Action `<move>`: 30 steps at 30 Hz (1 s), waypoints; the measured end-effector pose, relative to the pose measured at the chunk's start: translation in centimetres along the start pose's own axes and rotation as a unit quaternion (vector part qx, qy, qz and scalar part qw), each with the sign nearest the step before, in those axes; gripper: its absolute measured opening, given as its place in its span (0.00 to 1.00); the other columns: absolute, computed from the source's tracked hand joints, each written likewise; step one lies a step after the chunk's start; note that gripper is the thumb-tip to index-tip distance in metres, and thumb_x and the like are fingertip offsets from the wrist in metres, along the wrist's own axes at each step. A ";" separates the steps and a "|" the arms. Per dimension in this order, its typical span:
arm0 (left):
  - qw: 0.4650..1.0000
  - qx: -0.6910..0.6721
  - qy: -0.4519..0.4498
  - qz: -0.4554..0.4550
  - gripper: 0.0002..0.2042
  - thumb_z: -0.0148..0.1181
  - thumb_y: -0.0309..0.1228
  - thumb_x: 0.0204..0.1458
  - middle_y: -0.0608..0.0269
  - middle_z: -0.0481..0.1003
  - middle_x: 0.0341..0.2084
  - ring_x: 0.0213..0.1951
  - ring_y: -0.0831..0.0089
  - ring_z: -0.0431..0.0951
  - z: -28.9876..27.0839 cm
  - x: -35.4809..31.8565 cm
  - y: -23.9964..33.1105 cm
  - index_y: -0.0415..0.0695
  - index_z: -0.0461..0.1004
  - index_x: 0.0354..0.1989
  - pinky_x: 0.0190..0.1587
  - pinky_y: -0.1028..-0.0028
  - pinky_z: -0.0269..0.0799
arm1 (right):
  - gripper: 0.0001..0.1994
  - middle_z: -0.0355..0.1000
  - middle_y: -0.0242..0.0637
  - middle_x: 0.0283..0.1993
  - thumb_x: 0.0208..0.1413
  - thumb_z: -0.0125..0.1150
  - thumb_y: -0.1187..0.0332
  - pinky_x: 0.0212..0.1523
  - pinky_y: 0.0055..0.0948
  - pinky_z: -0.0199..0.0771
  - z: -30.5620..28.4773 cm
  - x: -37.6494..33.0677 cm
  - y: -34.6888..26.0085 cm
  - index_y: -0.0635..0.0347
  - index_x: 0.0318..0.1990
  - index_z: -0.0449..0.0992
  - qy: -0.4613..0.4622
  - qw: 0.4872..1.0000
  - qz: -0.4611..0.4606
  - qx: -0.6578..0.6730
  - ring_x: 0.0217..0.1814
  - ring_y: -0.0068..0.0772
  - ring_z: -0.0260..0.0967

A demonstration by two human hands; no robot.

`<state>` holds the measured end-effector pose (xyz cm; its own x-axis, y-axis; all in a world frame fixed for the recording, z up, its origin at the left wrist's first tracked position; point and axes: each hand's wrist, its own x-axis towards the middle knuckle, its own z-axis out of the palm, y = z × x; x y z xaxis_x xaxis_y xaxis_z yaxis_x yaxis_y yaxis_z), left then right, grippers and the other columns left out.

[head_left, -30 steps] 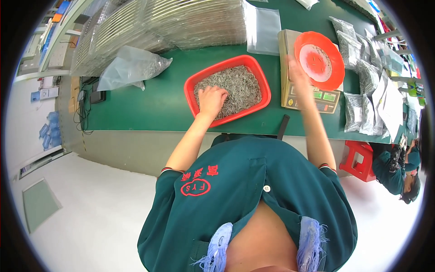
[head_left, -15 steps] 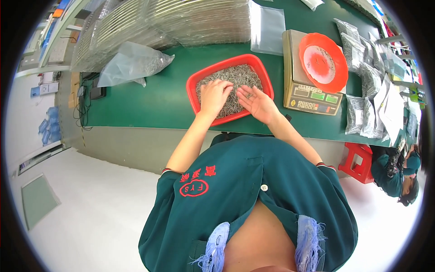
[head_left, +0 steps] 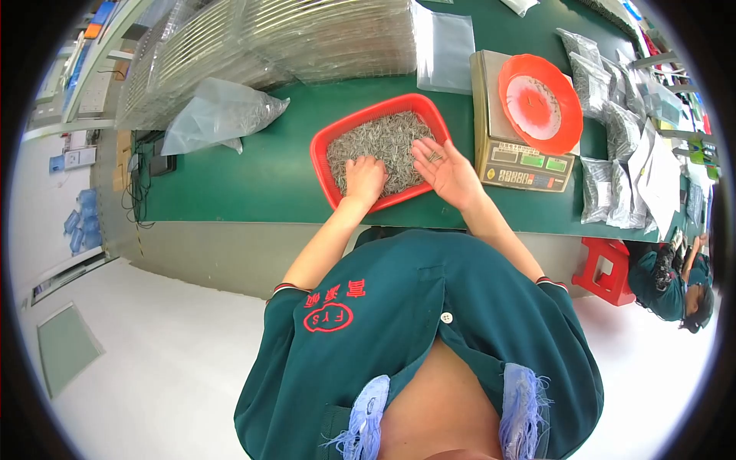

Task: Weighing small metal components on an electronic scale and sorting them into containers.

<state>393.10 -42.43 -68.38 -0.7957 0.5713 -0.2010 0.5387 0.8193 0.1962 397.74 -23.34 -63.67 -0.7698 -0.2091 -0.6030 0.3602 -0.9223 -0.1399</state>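
A red plastic basket (head_left: 320,170) holds a heap of thin silvery metal pins (head_left: 381,138). My left hand (head_left: 365,180) is down in its near left part, fingers curled into the pins; the fingertips are buried, so what they pinch is hidden. Over the basket's right rim, my right hand (head_left: 451,175) is turned palm up and slightly cupped, with a few pins lying across its fingers. To the right stands a scale (head_left: 525,170) with a round red dish (head_left: 568,115) on top; a few small pieces lie in the dish.
Stacked clear plastic trays (head_left: 330,38) line the back of the green table (head_left: 230,192). A plastic bag of pins (head_left: 222,115) lies left of the basket. Several filled bags (head_left: 594,188) and papers are at the right, near a red stool (head_left: 603,272) and another person (head_left: 667,287).
My left hand has moved down into the pins, nearer the basket's front edge. My right hand has shifted right, away from the left, and its palm shows more.
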 end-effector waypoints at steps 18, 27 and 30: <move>1.000 -0.003 0.013 0.008 0.07 0.58 0.36 0.40 0.66 0.71 0.27 0.37 0.67 0.69 0.2 1.7 1.6 0.49 0.73 0.26 0.40 0.65 0.58 | 0.22 0.64 0.37 0.51 0.56 0.44 0.54 0.53 0.28 0.58 1.6 -3.2 -9.3 0.63 0.50 0.66 0.146 0.731 -0.380 -0.547 0.54 0.30 0.60; 0.990 -0.133 0.034 -0.006 0.06 0.53 0.36 0.44 0.66 0.72 0.25 0.36 0.68 0.70 -1.8 1.5 1.6 0.50 0.74 0.25 0.37 0.66 0.59 | 0.25 0.53 0.46 0.59 0.59 0.36 0.56 0.59 0.33 0.51 -2.5 0.5 0.3 0.68 0.57 0.52 0.037 0.972 -0.003 -0.230 0.62 0.36 0.50; 0.976 -0.199 0.083 0.005 0.07 0.54 0.37 0.43 0.68 0.72 0.26 0.36 0.68 0.70 -2.0 1.8 2.8 0.51 0.74 0.26 0.38 0.66 0.59 | 0.26 0.50 0.50 0.60 0.59 0.35 0.57 0.59 0.38 0.52 -3.3 2.1 2.0 0.71 0.57 0.49 0.037 0.995 0.047 -0.079 0.63 0.41 0.48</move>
<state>392.64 -39.26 -66.32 -0.8429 0.5360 -0.0461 0.4219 0.7118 0.5615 398.60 -24.52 -67.79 -0.6895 -0.2622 -0.6752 0.5121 -0.8357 -0.1984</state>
